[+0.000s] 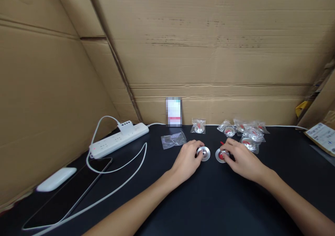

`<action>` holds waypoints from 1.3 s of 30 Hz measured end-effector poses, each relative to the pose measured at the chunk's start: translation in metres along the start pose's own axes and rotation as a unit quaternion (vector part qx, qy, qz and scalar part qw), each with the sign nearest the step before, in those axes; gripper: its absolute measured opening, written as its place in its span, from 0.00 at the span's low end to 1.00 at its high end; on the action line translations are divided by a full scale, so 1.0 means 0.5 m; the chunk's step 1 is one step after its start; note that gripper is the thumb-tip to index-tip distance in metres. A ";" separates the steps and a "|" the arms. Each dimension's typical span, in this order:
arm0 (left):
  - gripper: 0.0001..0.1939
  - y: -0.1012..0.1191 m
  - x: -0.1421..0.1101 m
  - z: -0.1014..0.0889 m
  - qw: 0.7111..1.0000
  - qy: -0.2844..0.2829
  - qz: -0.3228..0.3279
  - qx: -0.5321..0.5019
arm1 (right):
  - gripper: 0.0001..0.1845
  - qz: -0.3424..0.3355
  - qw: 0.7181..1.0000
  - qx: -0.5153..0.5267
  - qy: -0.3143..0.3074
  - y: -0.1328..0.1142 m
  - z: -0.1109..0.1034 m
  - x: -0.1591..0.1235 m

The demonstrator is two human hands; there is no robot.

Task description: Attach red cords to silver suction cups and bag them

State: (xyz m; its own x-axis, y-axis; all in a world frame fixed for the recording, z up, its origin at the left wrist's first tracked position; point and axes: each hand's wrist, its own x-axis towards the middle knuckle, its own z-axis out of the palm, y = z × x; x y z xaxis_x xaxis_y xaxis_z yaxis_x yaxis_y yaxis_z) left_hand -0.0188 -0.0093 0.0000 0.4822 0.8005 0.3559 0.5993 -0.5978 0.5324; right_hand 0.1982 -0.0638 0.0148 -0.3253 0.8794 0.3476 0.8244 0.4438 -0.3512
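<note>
Silver disc (206,154), face toward camera, left fingers (199,156) at rim

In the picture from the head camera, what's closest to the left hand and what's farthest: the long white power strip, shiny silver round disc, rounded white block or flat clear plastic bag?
From the left hand:
1. Shiny silver round disc: at its fingertips.
2. Flat clear plastic bag: just left, beyond.
3. Long white power strip: farther left.
4. Rounded white block: farthest left.

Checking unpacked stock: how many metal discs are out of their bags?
2. One disc is at the left hand; a second disc, with a red piece on it, is at the right hand. The hands could hide more.
</note>
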 end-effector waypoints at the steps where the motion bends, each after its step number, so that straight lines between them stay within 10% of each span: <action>1: 0.11 -0.002 -0.001 0.003 1.000 0.000 0.011 0.011 | 0.12 -0.013 1.000 -0.006 -0.015 -0.003 0.001 -0.001; 22: 0.11 0.069 -0.028 -0.012 0.987 -0.036 0.153 -0.036 | 0.09 0.008 1.000 0.011 0.013 -0.020 0.036 0.001; 39: 0.13 0.057 -0.031 -0.004 0.989 -0.036 0.144 -0.013 | 0.17 0.051 0.997 0.052 0.007 -0.004 0.040 0.005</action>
State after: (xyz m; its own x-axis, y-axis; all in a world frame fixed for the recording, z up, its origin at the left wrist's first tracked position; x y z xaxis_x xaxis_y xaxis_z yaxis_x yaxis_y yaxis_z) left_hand -0.0103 -0.0385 0.0112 0.6753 0.5909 0.4414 0.4139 -0.7989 0.4364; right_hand 0.1865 -0.0591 -0.0011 -0.2356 0.9188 0.3166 0.8001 0.3684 -0.4734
